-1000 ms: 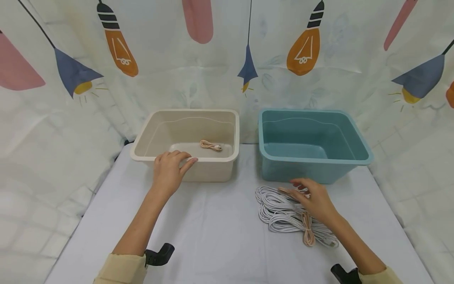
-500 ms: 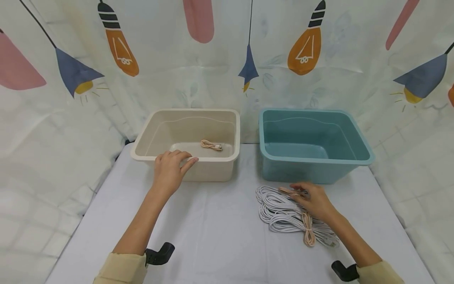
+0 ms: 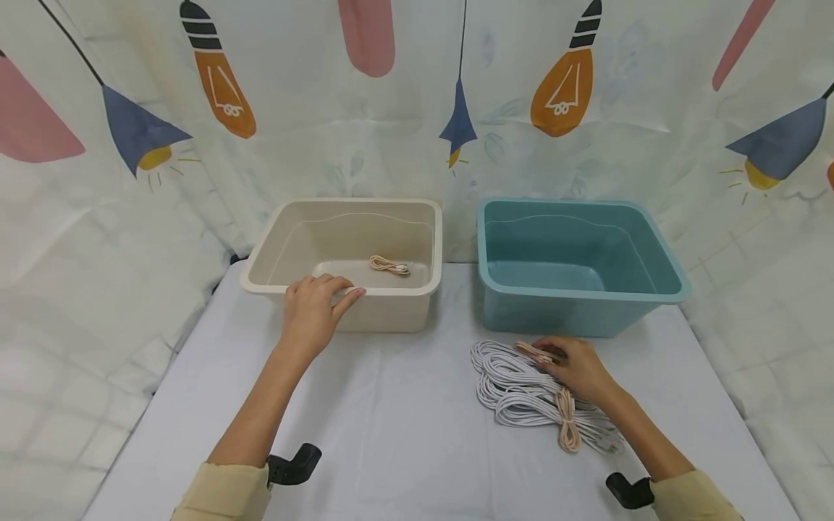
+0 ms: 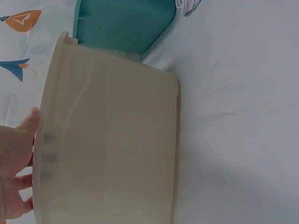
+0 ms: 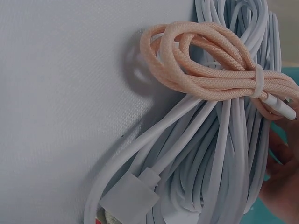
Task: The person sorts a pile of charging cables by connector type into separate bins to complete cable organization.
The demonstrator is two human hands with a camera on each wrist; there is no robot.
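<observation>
My left hand point(image 3: 311, 312) grips the front rim of a beige plastic bin point(image 3: 397, 312); in the left wrist view its fingers go over the rim, their dark shapes faint through the wall. One peach charging cable point(image 3: 389, 266), coiled, lies inside. My right hand point(image 3: 580, 369) pinches another coiled peach cable point(image 3: 533, 352) at the far end of a pile of white cables point(image 3: 515, 383). A third peach cable point(image 3: 568, 423), tied in a bundle, lies across the pile's near side. In the right wrist view, white cables partly hide the right hand point(image 5: 282, 172).
A teal plastic bin point(image 3: 580, 315) stands right behind the cable pile, a small gap from the beige one. Both rest on a white-covered table point(image 3: 404, 434). A patterned curtain point(image 3: 404, 152) hangs behind and at the sides.
My right hand has come down to the pile, and its spread fingers have closed on the far peach cable. The left hand has kept its place on the rim.
</observation>
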